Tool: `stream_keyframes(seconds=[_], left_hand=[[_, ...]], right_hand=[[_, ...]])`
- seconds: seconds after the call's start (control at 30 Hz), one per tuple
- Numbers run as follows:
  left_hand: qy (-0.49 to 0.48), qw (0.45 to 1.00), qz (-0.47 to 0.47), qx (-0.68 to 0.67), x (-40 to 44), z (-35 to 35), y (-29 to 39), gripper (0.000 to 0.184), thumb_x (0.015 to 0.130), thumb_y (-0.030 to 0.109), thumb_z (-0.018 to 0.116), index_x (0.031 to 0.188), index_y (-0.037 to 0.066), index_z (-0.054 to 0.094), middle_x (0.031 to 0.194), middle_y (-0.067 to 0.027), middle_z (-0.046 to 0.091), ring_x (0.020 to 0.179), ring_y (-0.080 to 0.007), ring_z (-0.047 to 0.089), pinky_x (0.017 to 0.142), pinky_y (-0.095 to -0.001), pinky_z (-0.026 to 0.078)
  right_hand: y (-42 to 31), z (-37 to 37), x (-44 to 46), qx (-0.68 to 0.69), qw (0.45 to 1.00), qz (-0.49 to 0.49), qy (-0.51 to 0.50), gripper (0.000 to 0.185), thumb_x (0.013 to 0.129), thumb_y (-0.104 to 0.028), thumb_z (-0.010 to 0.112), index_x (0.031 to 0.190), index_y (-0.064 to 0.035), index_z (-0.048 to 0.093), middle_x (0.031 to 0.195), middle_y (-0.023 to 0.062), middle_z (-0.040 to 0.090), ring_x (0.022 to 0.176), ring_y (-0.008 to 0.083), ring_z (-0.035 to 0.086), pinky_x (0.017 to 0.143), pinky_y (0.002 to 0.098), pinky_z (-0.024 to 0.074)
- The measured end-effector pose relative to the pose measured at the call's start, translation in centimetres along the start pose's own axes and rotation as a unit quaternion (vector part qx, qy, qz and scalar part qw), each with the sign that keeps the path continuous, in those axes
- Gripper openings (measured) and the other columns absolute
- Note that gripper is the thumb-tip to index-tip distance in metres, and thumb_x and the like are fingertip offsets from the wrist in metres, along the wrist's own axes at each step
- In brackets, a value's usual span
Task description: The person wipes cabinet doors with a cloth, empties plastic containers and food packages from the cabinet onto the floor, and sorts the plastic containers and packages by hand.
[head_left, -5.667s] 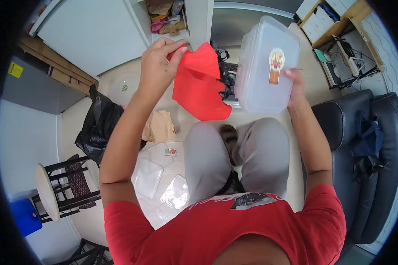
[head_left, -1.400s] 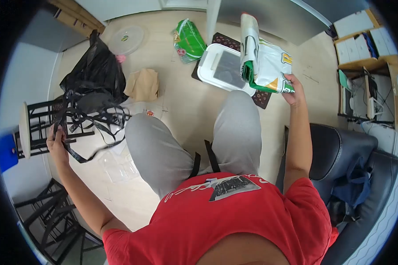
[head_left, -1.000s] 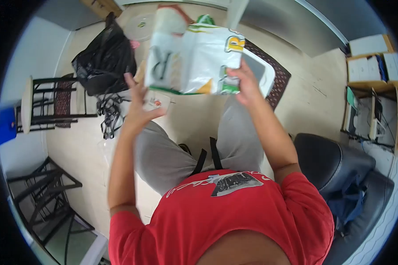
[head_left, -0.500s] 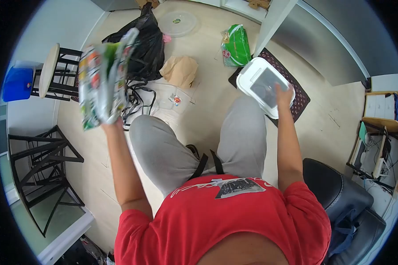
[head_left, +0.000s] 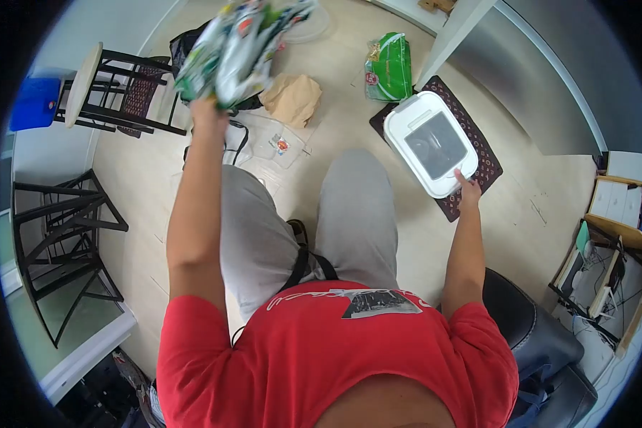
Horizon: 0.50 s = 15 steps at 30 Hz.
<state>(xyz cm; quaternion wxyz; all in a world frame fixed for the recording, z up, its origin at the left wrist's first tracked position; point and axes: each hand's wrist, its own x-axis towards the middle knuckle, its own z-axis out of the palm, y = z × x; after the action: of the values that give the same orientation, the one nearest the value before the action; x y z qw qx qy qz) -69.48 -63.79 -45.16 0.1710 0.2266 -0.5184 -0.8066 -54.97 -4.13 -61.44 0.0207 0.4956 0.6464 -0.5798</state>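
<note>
My left hand (head_left: 208,118) is raised and closed around a crumpled printed plastic bag (head_left: 239,57), coloured white, green and orange and blurred by motion. At the lower right corner of a white storage container (head_left: 441,189) is my right hand (head_left: 469,194), one finger on the lid and the others gripping the edge, partly hidden. The lid (head_left: 435,145) is closed and has a see-through grey window. Beneath the container lies a dark patterned mat (head_left: 486,160).
A brown paper bag (head_left: 292,98) and a clear plastic piece with a sticker (head_left: 282,145) lie on the floor. A green package (head_left: 391,68) is beyond the container. Left are a stool (head_left: 85,85), a blue bin (head_left: 34,104) and black metal frames (head_left: 64,239). A black chair (head_left: 528,321) stands right.
My left hand has swung the plastic bag forward and to the right, over the black bag. My right hand has slid from the lid's side down to the container's near corner.
</note>
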Motion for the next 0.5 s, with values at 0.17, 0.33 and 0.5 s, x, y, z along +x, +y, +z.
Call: stream_keyframes(seconds=[0.17,0.33,0.5], left_hand=[[0.095,0.975,-0.198,-0.042,-0.4,11.3,-10.1,0.042,0.094,0.037,0.052,0.121,0.006,0.049,0.12,-0.0142,0.054,0.103,-0.031,0.058,0.084,-0.0483,0.052],[0.014,0.966,-0.174,-0.191,-1.1,18.6,-14.4,0.055,0.095,0.043,0.046,0.135,0.007,0.034,0.132,-0.0154,0.044,0.117,-0.0333,0.05,0.089,-0.0508,0.05],[-0.149,0.942,-0.296,0.046,0.4,19.9,-15.1,0.077,0.087,0.057,0.052,0.143,0.011,0.024,0.141,-0.0166,0.036,0.128,-0.0374,0.037,0.1,-0.0566,0.037]], right_hand=[[0.8,-0.6,-0.4,0.13,0.983,0.072,-0.104,0.06,0.073,-0.021,0.077,0.121,0.001,0.048,0.112,0.0135,0.057,0.102,0.0248,0.057,0.085,0.0486,0.0455],[2.2,-3.3,-3.2,0.204,0.977,-0.065,0.018,0.051,0.076,-0.015,0.07,0.117,0.0052,0.049,0.109,0.0134,0.057,0.1,0.0252,0.057,0.084,0.0379,0.0476],[9.0,-12.7,-3.8,0.255,0.966,-0.036,0.016,0.051,0.08,-0.02,0.064,0.123,0.0003,0.045,0.118,0.0103,0.054,0.108,0.0254,0.054,0.09,0.0394,0.0456]])
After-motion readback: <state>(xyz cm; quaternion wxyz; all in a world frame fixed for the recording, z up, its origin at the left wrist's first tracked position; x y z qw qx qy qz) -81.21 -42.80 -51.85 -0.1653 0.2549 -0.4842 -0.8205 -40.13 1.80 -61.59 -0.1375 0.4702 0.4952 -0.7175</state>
